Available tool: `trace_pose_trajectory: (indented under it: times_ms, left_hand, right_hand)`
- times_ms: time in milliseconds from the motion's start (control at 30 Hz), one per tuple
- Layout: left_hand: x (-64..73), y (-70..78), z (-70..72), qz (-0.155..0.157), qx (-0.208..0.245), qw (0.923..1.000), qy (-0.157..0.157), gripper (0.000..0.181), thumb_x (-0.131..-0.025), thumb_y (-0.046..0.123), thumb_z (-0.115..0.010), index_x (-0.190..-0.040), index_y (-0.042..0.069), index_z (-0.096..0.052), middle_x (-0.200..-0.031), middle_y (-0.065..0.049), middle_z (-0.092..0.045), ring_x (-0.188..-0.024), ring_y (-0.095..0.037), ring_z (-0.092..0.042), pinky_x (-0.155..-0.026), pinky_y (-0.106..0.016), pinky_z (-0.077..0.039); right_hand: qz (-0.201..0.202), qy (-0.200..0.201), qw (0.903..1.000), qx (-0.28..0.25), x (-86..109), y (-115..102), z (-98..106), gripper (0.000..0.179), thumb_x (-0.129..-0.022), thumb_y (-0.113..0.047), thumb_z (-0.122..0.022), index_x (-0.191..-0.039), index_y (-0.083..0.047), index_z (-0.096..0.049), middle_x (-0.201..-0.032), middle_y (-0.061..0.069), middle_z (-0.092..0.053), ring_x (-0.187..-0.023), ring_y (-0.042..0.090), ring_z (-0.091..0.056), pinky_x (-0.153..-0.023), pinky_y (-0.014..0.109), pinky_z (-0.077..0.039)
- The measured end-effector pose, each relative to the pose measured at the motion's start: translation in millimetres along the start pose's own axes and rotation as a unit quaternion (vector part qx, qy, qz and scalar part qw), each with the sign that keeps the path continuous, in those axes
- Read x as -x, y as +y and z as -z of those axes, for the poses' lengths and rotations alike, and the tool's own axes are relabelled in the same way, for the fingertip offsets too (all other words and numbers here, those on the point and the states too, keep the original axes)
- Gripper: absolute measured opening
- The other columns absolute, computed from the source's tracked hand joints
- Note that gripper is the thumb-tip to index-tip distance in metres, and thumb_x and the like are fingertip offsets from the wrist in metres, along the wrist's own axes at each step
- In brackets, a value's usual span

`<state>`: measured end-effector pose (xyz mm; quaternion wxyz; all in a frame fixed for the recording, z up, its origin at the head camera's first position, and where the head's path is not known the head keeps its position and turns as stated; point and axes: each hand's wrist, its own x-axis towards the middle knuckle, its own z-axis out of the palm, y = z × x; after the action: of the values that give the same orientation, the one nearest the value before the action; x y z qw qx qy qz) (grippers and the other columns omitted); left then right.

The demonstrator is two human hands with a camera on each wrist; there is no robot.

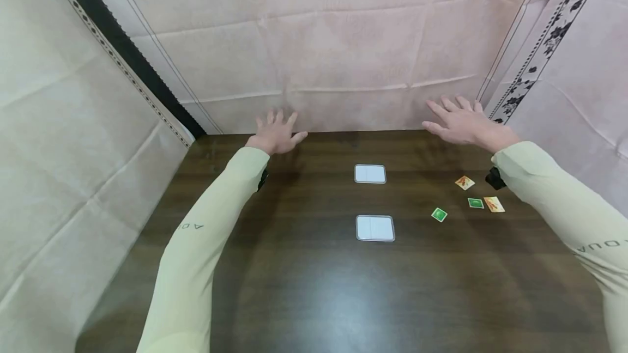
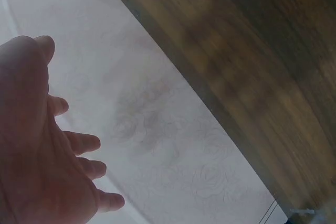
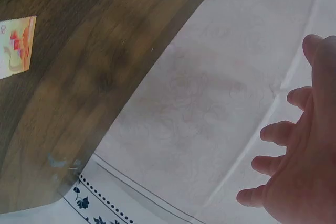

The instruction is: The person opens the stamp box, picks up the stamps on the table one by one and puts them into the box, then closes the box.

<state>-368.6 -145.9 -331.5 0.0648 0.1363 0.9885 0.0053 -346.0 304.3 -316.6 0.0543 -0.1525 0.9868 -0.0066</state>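
My left hand [image 1: 276, 134] is stretched out over the table's far edge with its fingers spread, holding nothing. Over the far right edge, my right hand [image 1: 463, 123] is likewise spread and bare. Below it on the dark wooden table lie two green stamps [image 1: 439, 214] and two orange-and-cream stamps [image 1: 494, 204], one of them also at the left of the right wrist view [image 3: 17, 46]. Between the arms lie two clear-edged cases with white faces, a nearer case [image 1: 375, 228] and a farther case [image 1: 370, 174].
Pale cloth [image 1: 343, 59] hangs behind the table, with more cloth along the left and right sides. A floral border [image 1: 554, 42] runs down the right cloth. The table's far edge [image 2: 194, 87] crosses the left wrist view diagonally.
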Motion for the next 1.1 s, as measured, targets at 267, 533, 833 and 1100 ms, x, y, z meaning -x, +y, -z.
trace_pose_trajectory:
  times_ms: [267, 533, 833, 1100]
  left_hand:
    - [-0.4, 3.5, -3.2, -0.005, 0.011, 0.9999, 0.002, 0.076, -0.099, 0.067, -0.022, -0.159, 0.028, 0.002, -0.165, -0.019, -0.002, -0.151, -0.044, 0.007, -0.113, -0.072, 0.003]
    - [2.2, 10.3, -11.7, -0.010, 0.023, 0.9996, -0.012, 0.077, -0.099, 0.067, -0.024, -0.159, 0.025, -0.001, -0.165, -0.018, -0.004, -0.151, -0.043, 0.005, -0.115, -0.069, -0.001]
    - [5.2, 20.2, -15.7, -0.024, 0.023, 0.9994, -0.010, 0.076, -0.099, 0.066, -0.023, -0.159, 0.026, 0.000, -0.165, -0.018, -0.004, -0.152, -0.042, 0.005, -0.116, -0.068, -0.003]
    - [10.5, 25.6, -20.9, -0.034, 0.017, 0.9993, -0.004, 0.076, -0.099, 0.067, -0.022, -0.159, 0.026, -0.001, -0.165, -0.016, -0.006, -0.153, -0.039, 0.001, -0.116, -0.068, -0.006]
  right_hand:
    - [0.013, 0.018, 0.9997, -0.007, 3.1, -13, -7, 0.080, -0.098, -0.068, -0.020, -0.159, -0.018, -0.002, -0.162, 0.028, -0.004, -0.143, 0.059, 0.000, -0.107, 0.078, -0.001]
    - [0.025, 0.032, 0.9990, -0.021, 6.8, -27, -19, 0.080, -0.099, -0.067, -0.024, -0.159, -0.016, -0.009, -0.161, 0.028, -0.012, -0.146, 0.054, -0.005, -0.109, 0.075, -0.007]
    - [0.037, 0.050, 0.9973, -0.039, 12.4, -42, -26, 0.077, -0.100, -0.063, -0.030, -0.158, -0.015, -0.013, -0.161, 0.027, -0.016, -0.146, 0.052, -0.009, -0.110, 0.073, -0.010]
    - [0.052, 0.060, 0.9943, -0.071, 16.8, -54, -33, 0.078, -0.100, -0.062, -0.032, -0.159, -0.015, -0.012, -0.162, 0.025, -0.016, -0.146, 0.053, -0.010, -0.111, 0.073, -0.009]
